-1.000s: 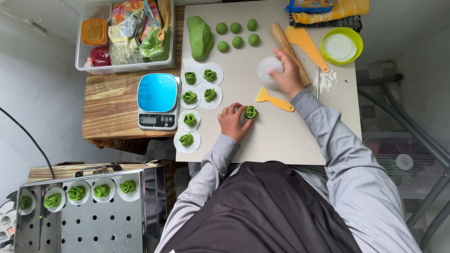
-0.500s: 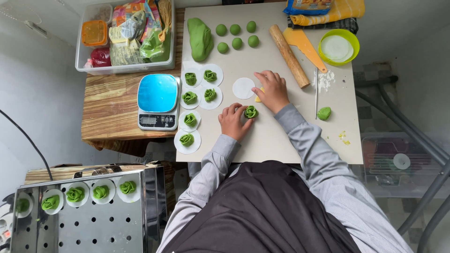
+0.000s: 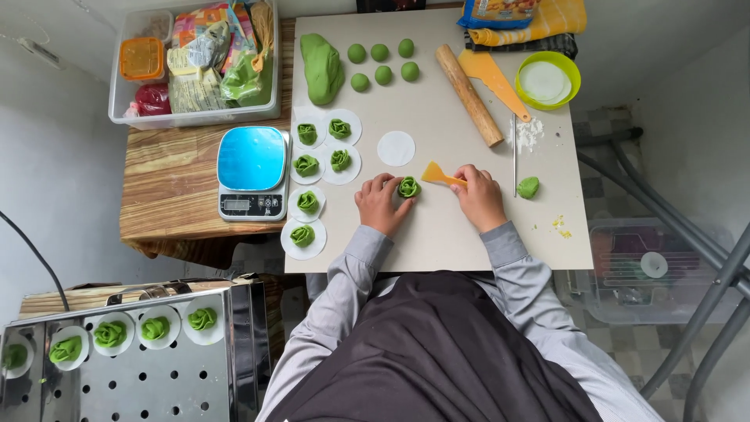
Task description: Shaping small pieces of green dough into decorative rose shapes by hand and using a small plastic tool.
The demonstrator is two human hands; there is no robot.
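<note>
Pale work board (image 3: 437,242) sat w/ green dough rose (image 3: 408,187) near its front edge, left hand (image 3: 380,203) cupping it loosely, right hand (image 3: 478,195) pinching orange scraper (image 3: 437,174); prob. soft, fragile—lift from underneath.

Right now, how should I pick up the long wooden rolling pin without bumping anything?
Grip the long wooden rolling pin around its middle, reaching down from above. It lies flat and slanted on the pale board, with green dough balls on one side and the orange plastic scraper close on the other, so only the top seems open.
</note>
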